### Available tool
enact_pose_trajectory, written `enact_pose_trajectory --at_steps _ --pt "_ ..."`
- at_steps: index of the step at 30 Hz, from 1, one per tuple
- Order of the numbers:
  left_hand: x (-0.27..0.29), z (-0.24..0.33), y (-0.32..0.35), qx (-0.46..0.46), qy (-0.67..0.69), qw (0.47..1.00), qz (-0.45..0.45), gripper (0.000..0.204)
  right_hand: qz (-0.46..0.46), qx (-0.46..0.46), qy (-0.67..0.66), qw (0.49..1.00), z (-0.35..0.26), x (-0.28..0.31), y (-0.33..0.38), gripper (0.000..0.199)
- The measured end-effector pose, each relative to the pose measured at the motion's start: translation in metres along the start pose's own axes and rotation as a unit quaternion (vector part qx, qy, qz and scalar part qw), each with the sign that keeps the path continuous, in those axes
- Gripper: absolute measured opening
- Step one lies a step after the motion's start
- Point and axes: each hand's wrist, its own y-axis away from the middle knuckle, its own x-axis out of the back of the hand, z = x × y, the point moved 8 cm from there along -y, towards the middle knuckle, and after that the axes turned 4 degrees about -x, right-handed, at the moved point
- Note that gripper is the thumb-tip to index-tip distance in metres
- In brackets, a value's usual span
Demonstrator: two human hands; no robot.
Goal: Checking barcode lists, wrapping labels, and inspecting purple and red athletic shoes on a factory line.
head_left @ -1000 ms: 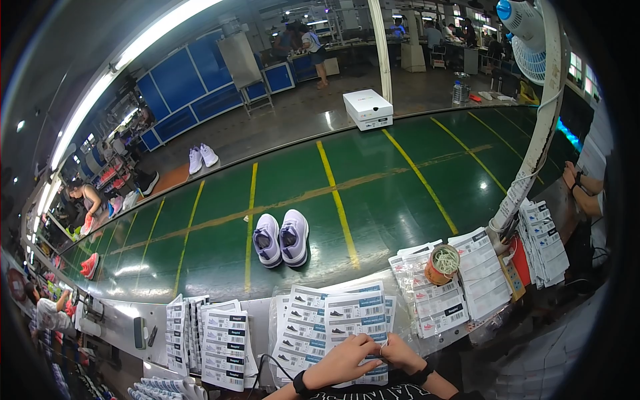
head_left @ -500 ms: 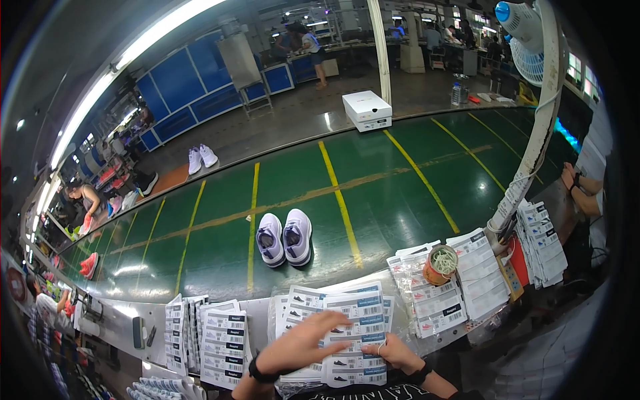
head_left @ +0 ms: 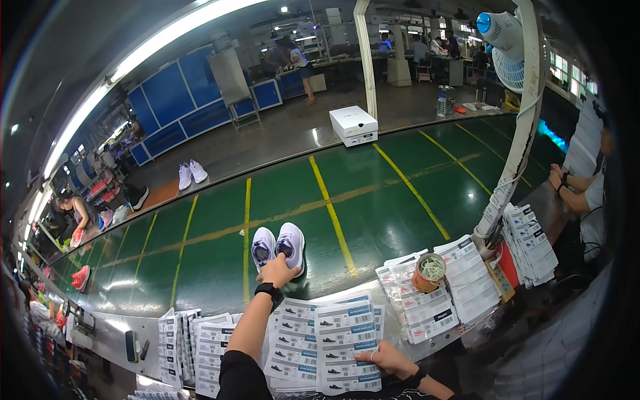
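A pair of pale lavender sneakers (head_left: 291, 237) stands side by side on the green conveyor belt (head_left: 220, 230), heels toward me. My left hand (head_left: 279, 269) reaches over the near ends of the shoes, its fingers closed at their heel collars and partly hidden. With my right hand (head_left: 389, 361) I pinch the right edge of a sheet of printed shoe labels (head_left: 343, 327). A white elastic loop shows around one finger of that hand. Under and beside the sheet lies a stack of similar label sheets (head_left: 291, 340) at the bench's front.
More label stacks (head_left: 213, 350) lie at left. An open tin of pale bands (head_left: 429, 273) stands on bagged sheets at right, near a white post (head_left: 517, 160) with a fan (head_left: 505, 47). Beyond the belt sit a shoebox (head_left: 354, 125) and another sneaker pair (head_left: 192, 173). A co-worker's arms (head_left: 575, 190) are at right.
My left hand has moved from above the label sheet out to the sneakers' heels and closed there. My right hand still holds the sheet. The view has shifted slightly.
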Motion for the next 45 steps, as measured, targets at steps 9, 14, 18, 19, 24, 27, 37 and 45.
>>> enact_pose_trajectory --at_steps 9,14,18,19,24,27,37,45 --pt "0.041 0.001 0.007 -0.003 -0.154 0.979 0.136 0.051 -0.008 0.009 -0.009 1.000 -0.001 -0.001 -0.001 0.040" --pt "0.051 -0.019 0.007 -0.038 -0.146 0.983 0.104 0.052 0.008 0.024 0.005 1.000 0.000 0.003 0.000 0.040" --pt "0.089 -0.082 0.017 -0.010 -0.205 0.967 0.149 0.046 -0.002 0.013 0.004 1.000 0.001 -0.002 -0.001 0.040" --pt "0.097 -0.102 0.018 0.019 -0.202 0.970 0.137 0.045 -0.009 0.009 0.002 1.000 0.000 -0.004 -0.001 0.041" --pt "0.118 -0.066 0.076 -0.090 -0.061 0.982 0.152 0.056 -0.011 -0.001 0.000 1.000 0.004 -0.003 -0.004 0.041" --pt "0.092 0.020 0.136 -0.244 0.077 0.967 0.001 0.064 0.008 0.003 -0.014 1.000 -0.001 0.000 0.001 0.039" --pt "-0.052 0.064 0.237 -0.130 0.419 0.872 -0.215 0.102 -0.017 0.073 0.038 0.996 -0.004 -0.002 0.008 0.039" --pt "-0.068 0.066 0.231 -0.118 0.483 0.864 -0.080 0.079 -0.030 0.047 0.098 0.994 -0.013 -0.009 0.015 0.050"
